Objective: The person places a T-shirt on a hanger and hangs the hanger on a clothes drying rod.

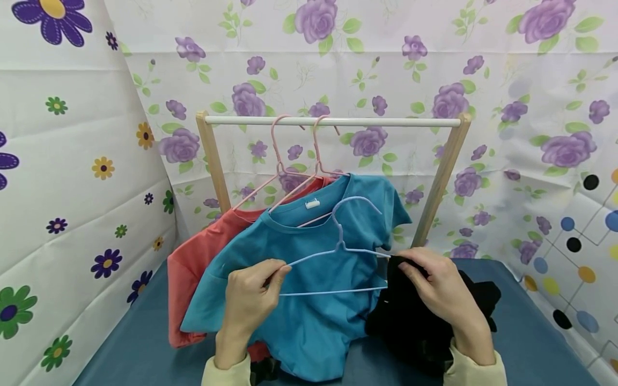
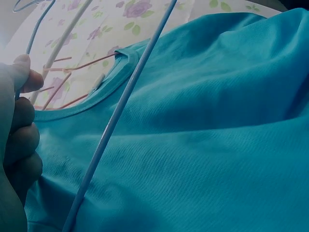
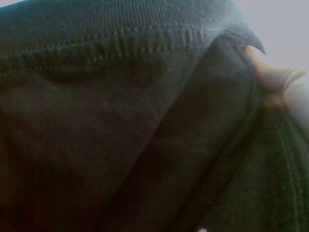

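My left hand [image 1: 252, 294] grips the left shoulder of a light-blue clothes hanger [image 1: 340, 244], its hook upright. In the left wrist view the hanger's lower bar [image 2: 108, 130] crosses in front of a blue T-shirt [image 2: 193, 159]. My right hand [image 1: 441, 284] pinches the edge of a black garment [image 1: 410, 321], whose cloth covers the hanger's right end. The right wrist view shows the garment's ribbed, stitched band [image 3: 120, 41] with my thumb [image 3: 268, 70] at its edge. How far the hanger reaches inside is hidden.
Behind the hands stands a rack with a white rail [image 1: 386, 123] and wooden posts [image 1: 441, 182]. On pink hangers [image 1: 316, 145] hang the blue T-shirt and a red shirt [image 1: 193, 279]. A blue cloth surface [image 1: 521, 316] lies below, with flowered sheets [image 1: 492, 161] around.
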Motion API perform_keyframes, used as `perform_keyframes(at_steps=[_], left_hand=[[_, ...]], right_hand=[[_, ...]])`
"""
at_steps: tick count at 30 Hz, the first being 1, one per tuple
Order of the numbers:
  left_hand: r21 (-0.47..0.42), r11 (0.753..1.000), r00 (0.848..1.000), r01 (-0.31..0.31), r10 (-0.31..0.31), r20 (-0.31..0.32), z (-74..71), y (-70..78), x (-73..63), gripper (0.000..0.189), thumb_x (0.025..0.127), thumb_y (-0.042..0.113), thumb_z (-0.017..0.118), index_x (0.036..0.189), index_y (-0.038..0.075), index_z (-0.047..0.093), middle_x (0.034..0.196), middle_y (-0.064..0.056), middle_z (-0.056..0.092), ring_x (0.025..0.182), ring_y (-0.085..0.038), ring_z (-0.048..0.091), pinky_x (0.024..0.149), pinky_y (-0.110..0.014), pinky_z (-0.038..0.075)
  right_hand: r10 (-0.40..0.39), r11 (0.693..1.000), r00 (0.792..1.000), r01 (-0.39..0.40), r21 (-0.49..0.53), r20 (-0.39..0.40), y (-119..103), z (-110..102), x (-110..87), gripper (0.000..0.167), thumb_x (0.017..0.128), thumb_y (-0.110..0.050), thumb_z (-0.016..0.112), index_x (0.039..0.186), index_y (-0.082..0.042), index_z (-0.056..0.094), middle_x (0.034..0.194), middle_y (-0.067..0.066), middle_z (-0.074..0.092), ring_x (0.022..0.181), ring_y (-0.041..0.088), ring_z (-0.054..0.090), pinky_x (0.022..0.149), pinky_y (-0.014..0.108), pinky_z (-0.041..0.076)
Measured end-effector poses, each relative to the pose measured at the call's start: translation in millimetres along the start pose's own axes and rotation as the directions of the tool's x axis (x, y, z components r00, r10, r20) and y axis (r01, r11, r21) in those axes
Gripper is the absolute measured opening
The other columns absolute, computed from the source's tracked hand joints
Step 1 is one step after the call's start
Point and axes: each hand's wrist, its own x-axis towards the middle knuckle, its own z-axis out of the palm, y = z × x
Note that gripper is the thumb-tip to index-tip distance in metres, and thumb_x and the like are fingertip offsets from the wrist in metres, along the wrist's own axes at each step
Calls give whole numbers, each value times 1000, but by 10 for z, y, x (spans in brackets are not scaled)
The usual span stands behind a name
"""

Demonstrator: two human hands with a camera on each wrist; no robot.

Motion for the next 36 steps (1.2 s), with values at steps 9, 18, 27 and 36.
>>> perform_keyframes(at_steps=[9, 18, 27, 36], left_hand=[[-11, 1000, 999, 8, -8, 40, 81, 48, 3, 7, 90, 15, 71, 86, 10, 72, 78, 2, 70, 57, -3, 59, 55, -19, 49], [-20, 1000, 996, 12, -10, 85, 166, 90, -12, 6, 83, 7, 77, 85, 11, 72, 77, 3, 69, 62, -4, 64, 60, -21, 53], [-28, 1000, 993, -2, 5, 118, 255, 124, -19, 12, 93, 19, 69, 85, 10, 73, 73, 5, 67, 57, -3, 59, 57, -17, 49], [-3, 1000, 993, 3, -3, 114, 296, 133, -28, 6, 90, 15, 72, 85, 12, 73, 73, 5, 67, 56, -3, 59, 55, -16, 47]], right_hand=[[-13, 1000, 1000, 13, -3, -1, -48, 55, 35, 36, 82, 14, 68, 110, -8, 69, 98, -2, 67, 79, 7, 57, 72, 19, 45], [-10, 1000, 1000, 10, 12, -2, -95, 128, 53, 36, 84, 12, 68, 112, -10, 68, 102, -2, 67, 87, 9, 61, 77, 19, 45], [-21, 1000, 1000, 21, 15, -1, -141, 211, 75, 32, 84, 8, 69, 112, -8, 69, 106, 2, 68, 98, 16, 63, 89, 18, 44], [-20, 999, 1000, 20, -30, -9, -152, 249, 82, 28, 86, 6, 68, 111, -7, 68, 104, 1, 68, 93, 16, 64, 82, 23, 48]])
